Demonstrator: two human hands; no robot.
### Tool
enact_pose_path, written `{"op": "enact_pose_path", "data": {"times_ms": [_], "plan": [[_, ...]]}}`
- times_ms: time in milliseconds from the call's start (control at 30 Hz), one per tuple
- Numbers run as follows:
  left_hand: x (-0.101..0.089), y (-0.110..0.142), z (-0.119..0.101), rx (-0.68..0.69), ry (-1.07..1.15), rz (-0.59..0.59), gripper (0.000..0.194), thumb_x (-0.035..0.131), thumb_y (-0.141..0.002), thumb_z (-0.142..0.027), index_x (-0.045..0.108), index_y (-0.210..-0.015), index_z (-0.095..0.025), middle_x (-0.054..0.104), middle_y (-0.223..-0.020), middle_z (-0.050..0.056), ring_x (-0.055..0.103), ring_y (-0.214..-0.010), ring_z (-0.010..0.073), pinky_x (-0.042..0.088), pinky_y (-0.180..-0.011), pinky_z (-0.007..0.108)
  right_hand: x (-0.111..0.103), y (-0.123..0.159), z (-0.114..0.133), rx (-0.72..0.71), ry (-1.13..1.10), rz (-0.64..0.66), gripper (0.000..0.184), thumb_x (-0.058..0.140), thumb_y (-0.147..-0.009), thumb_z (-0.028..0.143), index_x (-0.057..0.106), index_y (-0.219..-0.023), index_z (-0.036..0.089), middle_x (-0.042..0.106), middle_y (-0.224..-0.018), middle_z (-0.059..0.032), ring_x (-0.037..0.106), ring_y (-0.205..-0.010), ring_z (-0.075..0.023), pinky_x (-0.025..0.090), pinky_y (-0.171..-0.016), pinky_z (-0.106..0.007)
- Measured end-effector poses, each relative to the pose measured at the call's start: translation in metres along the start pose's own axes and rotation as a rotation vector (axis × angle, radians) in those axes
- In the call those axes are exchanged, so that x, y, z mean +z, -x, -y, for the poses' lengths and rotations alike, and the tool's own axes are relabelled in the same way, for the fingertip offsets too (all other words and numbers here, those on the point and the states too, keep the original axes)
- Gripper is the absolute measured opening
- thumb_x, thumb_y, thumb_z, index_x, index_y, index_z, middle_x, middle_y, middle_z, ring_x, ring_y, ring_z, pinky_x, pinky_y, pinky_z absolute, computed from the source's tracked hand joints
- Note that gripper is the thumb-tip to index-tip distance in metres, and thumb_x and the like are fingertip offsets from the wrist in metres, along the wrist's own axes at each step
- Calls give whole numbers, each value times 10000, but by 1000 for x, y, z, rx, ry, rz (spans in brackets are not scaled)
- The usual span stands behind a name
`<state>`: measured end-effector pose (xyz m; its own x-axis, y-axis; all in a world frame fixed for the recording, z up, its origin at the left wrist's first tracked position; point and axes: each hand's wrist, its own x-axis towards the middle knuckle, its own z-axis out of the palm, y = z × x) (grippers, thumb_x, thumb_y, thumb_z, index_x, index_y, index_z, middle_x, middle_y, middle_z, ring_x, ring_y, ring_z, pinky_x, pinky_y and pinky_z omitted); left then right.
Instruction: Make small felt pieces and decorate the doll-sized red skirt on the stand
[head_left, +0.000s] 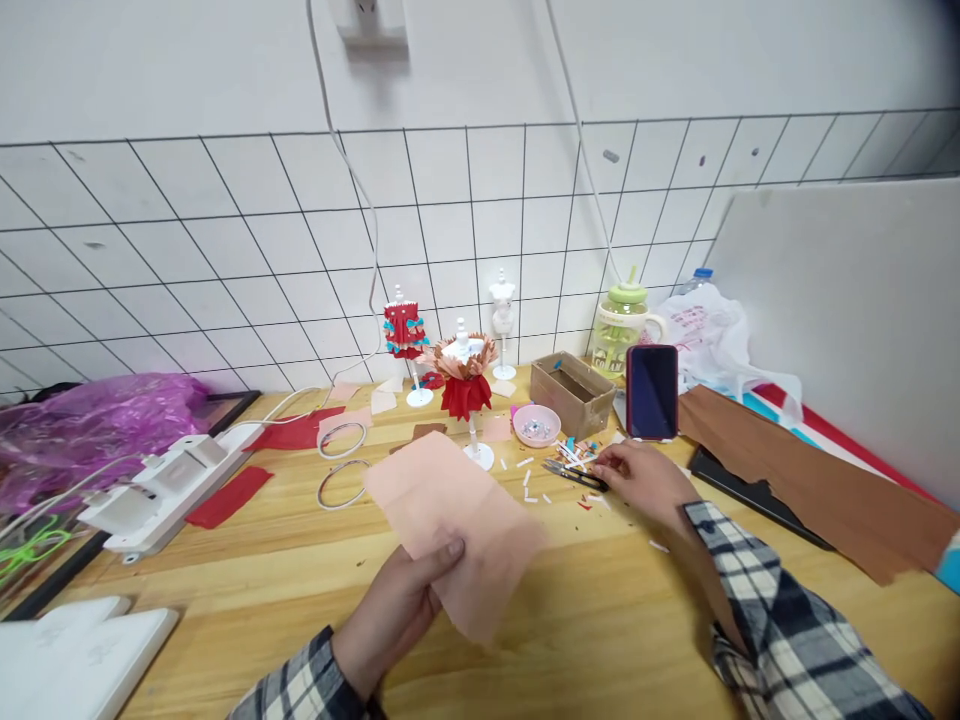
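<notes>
In the head view, my left hand (405,600) pinches a sheet of peach crepe-like paper (457,520) with the thumb on top; the sheet is held above the table. My right hand (645,480) is at the small black-handled scissors (574,474), its fingertips closed at the handle end. The scissors lie among paper scraps (577,452), blades pointing left. Behind the paper stands a small white mannequin in a red skirt (466,398) with a frilled peach-brown top. A second mannequin (405,330) wears red with blue bows. A bare white one (503,315) stands behind.
Near the scraps are a pink bowl (537,426) of small shiny pieces and a cardboard box (571,392). A phone (651,392) stands upright at right, with brown paper (810,470) beyond. To the left are metal rings (342,485), red paper (229,498) and a power strip (172,490).
</notes>
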<state>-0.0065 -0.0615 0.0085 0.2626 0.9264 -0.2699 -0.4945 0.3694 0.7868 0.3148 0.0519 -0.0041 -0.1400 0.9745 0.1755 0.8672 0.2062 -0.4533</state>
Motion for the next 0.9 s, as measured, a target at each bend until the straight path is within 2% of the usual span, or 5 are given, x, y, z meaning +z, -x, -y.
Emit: {"op": "enact_pose_path", "data": {"times_ms": [133, 300, 467, 667, 900], "plan": [[-4, -3, 1, 56, 43, -1, 509, 724, -767, -211, 600, -1260, -193, 669, -1230, 113, 623, -1131, 278, 435, -1040, 424, 22, 2, 4, -51, -24, 7, 334, 493, -901, 446, 711, -982, 206, 684, -937, -82, 602, -886, -219, 424, -776, -326], [-4, -3, -1, 57, -40, -36, 594, 756, -735, -192, 562, -1296, -212, 665, -1239, 105, 630, -1119, 267, 464, -1004, 389, 40, 1, 18, -92, 48, -38, 175, 631, -811, 326, 699, -925, 212, 659, -982, -87, 578, -931, -243, 420, -825, -355], [-6, -5, -4, 65, -97, -115, 661, 817, -662, -214, 570, -1276, -215, 705, -1153, 88, 667, -1041, 253, 493, -963, 377, 37, 1, 10, -120, -29, -71, 96, 586, -802, 245, 658, -855, 207, 640, -987, -69, 575, -928, -231, 444, -827, -361], [-8, -5, -3, 69, -92, -154, 645, 820, -653, -236, 581, -1250, -185, 719, -1095, 100, 687, -985, 269, 516, -929, 411, 36, 0, 4, -185, -174, -89, 328, 414, -903, 245, 689, -1079, 223, 673, -1091, -87, 591, -1043, -246, 444, -929, -421], [-10, -6, -1, 74, -36, -142, 678, 794, -683, -223, 530, -1307, -197, 692, -1165, 109, 640, -1102, 290, 491, -976, 433, 31, -1, -9, -86, -230, -209, 404, 374, -917, 289, 660, -1202, 269, 574, -1286, -75, 552, -1161, -242, 444, -973, -414]]}}
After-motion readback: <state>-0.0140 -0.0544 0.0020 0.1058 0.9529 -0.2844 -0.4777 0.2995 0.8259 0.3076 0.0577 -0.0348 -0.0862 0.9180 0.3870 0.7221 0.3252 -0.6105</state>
